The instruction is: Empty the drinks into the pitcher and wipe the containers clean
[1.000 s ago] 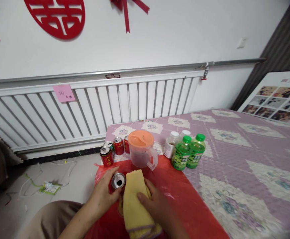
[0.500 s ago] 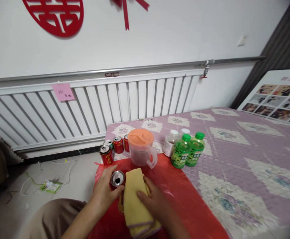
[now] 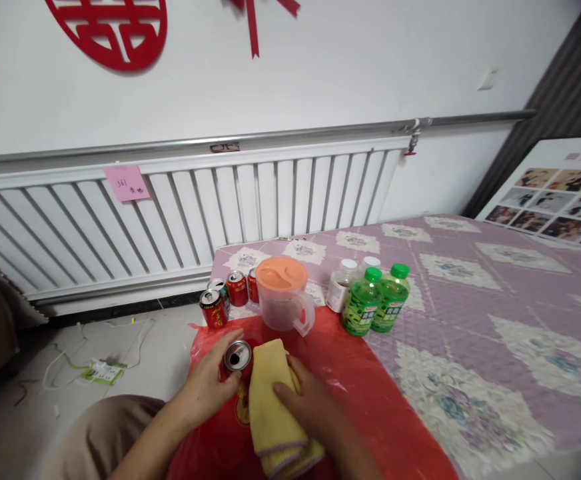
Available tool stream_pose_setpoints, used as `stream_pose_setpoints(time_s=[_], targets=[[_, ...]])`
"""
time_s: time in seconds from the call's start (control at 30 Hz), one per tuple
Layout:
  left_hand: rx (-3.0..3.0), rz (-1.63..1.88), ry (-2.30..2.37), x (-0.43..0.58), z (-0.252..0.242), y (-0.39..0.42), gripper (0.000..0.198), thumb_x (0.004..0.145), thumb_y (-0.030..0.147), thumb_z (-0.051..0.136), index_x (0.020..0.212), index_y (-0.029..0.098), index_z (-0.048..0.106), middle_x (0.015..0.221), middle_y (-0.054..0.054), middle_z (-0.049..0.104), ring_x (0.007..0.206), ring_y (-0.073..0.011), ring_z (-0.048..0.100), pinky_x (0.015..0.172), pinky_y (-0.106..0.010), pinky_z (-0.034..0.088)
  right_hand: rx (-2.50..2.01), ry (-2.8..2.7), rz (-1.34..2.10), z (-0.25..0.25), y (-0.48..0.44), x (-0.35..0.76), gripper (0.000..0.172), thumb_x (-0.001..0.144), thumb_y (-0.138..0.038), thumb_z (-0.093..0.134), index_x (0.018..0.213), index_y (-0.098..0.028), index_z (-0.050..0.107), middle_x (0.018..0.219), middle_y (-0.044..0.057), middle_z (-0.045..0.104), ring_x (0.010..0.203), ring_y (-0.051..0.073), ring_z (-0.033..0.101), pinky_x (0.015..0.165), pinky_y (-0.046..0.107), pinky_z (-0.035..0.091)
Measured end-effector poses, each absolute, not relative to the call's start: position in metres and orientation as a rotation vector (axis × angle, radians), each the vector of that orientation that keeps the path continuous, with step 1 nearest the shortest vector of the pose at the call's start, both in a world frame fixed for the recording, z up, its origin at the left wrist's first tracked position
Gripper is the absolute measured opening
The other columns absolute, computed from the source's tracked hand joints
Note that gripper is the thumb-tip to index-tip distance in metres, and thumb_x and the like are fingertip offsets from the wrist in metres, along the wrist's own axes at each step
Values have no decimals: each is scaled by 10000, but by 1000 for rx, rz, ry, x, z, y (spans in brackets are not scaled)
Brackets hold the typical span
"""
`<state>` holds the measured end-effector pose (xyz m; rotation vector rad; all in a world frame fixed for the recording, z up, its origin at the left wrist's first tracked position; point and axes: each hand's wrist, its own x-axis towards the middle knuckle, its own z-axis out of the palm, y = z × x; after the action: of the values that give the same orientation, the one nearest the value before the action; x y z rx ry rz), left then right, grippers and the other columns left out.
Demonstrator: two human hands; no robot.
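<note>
My left hand [image 3: 205, 390] is wrapped round an opened red drink can [image 3: 237, 357] that stands on a red plastic sheet [image 3: 350, 387]. My right hand [image 3: 310, 407] grips a folded yellow cloth [image 3: 270, 407] and presses it against the can's right side. Both hands sit at the near left corner of the bed. A clear jug with an orange lid [image 3: 283, 293] stands just behind the can and cloth.
Several red cans [image 3: 213, 308] stand at the bed's corner behind my left hand. Two green bottles [image 3: 363, 301] and white-capped jars [image 3: 341, 285] stand right of the jug. A purple quilt [image 3: 495, 313] covers the bed. A white radiator [image 3: 170, 213] lines the wall.
Both hands stay on the can and cloth. The left fingers have shifted slightly round the can, which now sits a little higher in the view.
</note>
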<state>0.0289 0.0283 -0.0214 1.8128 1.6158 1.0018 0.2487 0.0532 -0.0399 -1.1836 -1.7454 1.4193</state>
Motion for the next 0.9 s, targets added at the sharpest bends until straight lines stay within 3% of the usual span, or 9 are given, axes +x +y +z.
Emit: stream_pose_setpoints(time_s=[0.2,0.43,0.73,0.9], targets=[[1799,1161,1806,33,-32,32,627,675,228,680,1272,191,489,1267,-117,562,1207,-293,526,1041,-485,420,-1199,-1726,1409,-37,53,248,538,796,-283,576,1321,-197,496,1272,92,630,1095,252,620,927,387,481],[1802,1112,1761,31,-30,35,571,679,157,626,1237,210,514,1253,-96,597,1194,-271,548,1053,-468,414,-1071,-1543,1572,-37,51,248,611,810,-350,579,1375,-183,418,1345,109,582,1140,271,610,841,372,542],[1726,982,1599,27,-14,27,643,689,87,525,1315,223,474,1371,-85,545,1295,-243,486,1106,-432,369,-1180,-1727,1468,-39,52,248,518,799,-280,576,1305,-207,492,1276,84,632,1090,246,629,915,375,489],[1770,1050,1703,29,-20,29,621,706,194,634,1307,207,478,1355,-111,532,1274,-278,487,1089,-464,373,-1188,-1761,1416,-34,52,248,511,796,-269,569,1299,-204,505,1277,83,629,1120,240,610,945,365,469]])
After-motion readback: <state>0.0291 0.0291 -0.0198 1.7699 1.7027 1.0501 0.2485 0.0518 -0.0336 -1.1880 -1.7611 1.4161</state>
